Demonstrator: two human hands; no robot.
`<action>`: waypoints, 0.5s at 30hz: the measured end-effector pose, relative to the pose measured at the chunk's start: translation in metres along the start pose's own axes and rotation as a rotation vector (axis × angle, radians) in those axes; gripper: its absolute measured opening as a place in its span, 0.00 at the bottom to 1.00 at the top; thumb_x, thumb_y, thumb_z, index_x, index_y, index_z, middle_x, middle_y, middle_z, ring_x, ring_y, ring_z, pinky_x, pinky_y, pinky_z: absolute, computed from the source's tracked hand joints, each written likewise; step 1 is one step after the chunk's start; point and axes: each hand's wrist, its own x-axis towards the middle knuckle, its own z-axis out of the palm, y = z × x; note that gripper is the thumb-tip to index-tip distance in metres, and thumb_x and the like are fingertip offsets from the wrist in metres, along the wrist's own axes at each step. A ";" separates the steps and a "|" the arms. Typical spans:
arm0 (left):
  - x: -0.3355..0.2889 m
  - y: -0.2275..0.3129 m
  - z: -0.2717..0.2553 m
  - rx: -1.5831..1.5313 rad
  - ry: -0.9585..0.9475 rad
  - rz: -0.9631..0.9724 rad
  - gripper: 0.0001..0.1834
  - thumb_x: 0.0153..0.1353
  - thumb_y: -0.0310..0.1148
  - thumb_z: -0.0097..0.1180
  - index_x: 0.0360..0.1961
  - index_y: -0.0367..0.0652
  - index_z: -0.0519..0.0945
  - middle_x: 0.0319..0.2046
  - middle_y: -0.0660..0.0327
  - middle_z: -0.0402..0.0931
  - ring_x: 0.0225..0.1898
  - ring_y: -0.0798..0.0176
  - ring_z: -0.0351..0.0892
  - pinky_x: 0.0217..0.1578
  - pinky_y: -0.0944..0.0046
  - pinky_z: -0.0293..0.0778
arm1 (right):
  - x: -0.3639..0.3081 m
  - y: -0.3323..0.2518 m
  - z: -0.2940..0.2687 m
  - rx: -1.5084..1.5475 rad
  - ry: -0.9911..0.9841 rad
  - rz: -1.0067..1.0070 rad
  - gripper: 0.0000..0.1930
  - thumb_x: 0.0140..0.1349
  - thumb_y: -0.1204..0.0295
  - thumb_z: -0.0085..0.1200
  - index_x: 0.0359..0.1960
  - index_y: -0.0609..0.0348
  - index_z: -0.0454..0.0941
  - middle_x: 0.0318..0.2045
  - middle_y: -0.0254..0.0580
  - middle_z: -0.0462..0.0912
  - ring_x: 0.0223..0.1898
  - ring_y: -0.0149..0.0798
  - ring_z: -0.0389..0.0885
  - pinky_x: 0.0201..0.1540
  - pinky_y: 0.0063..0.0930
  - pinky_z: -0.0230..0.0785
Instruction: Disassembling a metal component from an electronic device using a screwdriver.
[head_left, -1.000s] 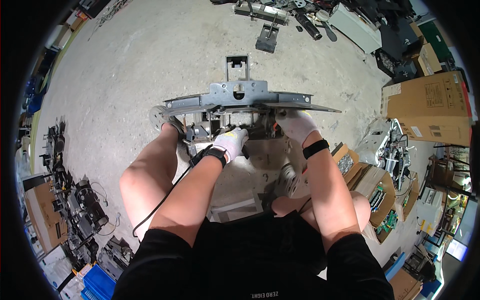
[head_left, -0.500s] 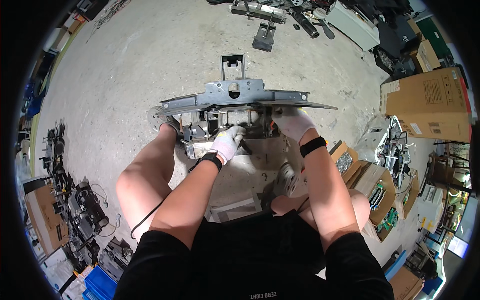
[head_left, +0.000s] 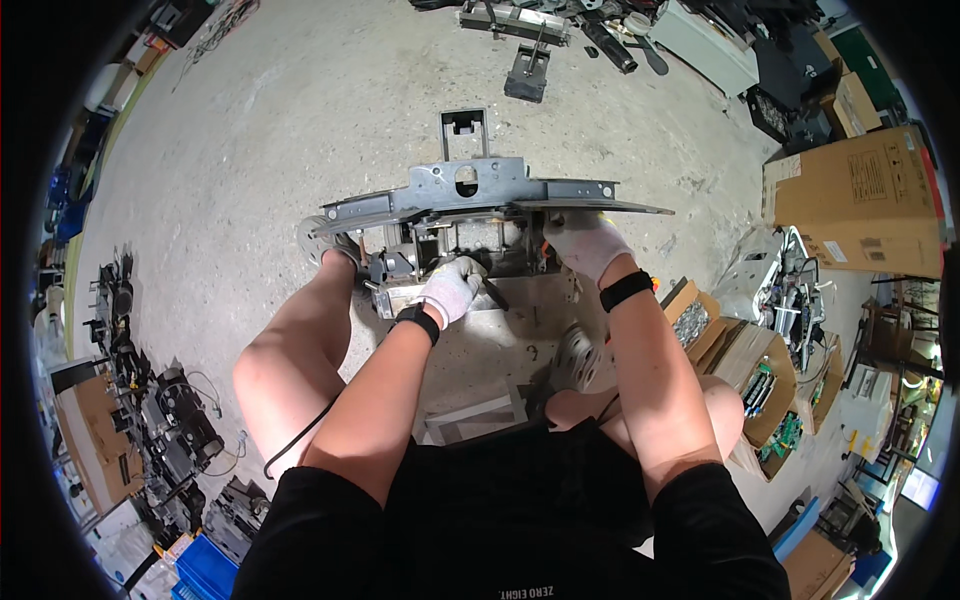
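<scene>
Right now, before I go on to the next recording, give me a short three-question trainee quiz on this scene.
1. True or false: both hands wear pale gloves.
2. Which hand grips the upper edge of the grey metal frame? A) left hand B) right hand C) neither
3. Fill in: the large cardboard box stands to the person's ____.

Key:
1. True. The left hand and the right hand are both gloved, each with a dark band at the wrist.
2. B. The right hand is at the frame's edge; the left hand is lower, inside the machine body.
3. right.
</scene>
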 end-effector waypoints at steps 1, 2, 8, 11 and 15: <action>-0.003 0.007 -0.004 -0.015 -0.010 -0.044 0.11 0.66 0.35 0.55 0.38 0.36 0.82 0.34 0.48 0.84 0.40 0.50 0.83 0.43 0.56 0.76 | 0.000 -0.001 -0.002 -0.025 -0.005 -0.024 0.17 0.60 0.63 0.46 0.38 0.63 0.81 0.42 0.60 0.83 0.45 0.59 0.81 0.50 0.45 0.74; 0.001 -0.006 0.002 -0.015 0.036 -0.044 0.10 0.65 0.34 0.58 0.37 0.36 0.82 0.28 0.50 0.83 0.31 0.53 0.83 0.36 0.58 0.77 | 0.000 -0.002 -0.003 -0.050 -0.010 -0.047 0.17 0.60 0.63 0.46 0.38 0.63 0.81 0.42 0.60 0.83 0.46 0.59 0.80 0.51 0.45 0.73; 0.000 -0.013 -0.002 -0.176 0.022 -0.216 0.14 0.66 0.37 0.58 0.31 0.35 0.84 0.21 0.55 0.81 0.20 0.63 0.77 0.25 0.60 0.73 | -0.005 -0.028 -0.020 0.166 0.084 0.083 0.06 0.57 0.74 0.48 0.30 0.63 0.77 0.34 0.57 0.80 0.40 0.57 0.81 0.47 0.43 0.76; 0.005 -0.013 0.003 -0.164 0.034 -0.185 0.13 0.67 0.36 0.58 0.31 0.36 0.83 0.21 0.57 0.81 0.19 0.65 0.75 0.24 0.61 0.72 | 0.001 -0.008 -0.008 -0.020 0.013 -0.006 0.17 0.59 0.64 0.47 0.38 0.65 0.81 0.43 0.60 0.83 0.47 0.59 0.80 0.52 0.44 0.74; 0.006 -0.013 0.007 -0.119 0.059 -0.162 0.13 0.67 0.36 0.58 0.30 0.36 0.82 0.19 0.58 0.80 0.18 0.66 0.74 0.23 0.62 0.71 | -0.001 -0.006 -0.009 -0.091 0.007 -0.121 0.16 0.59 0.65 0.48 0.37 0.65 0.81 0.41 0.60 0.83 0.46 0.59 0.81 0.51 0.44 0.74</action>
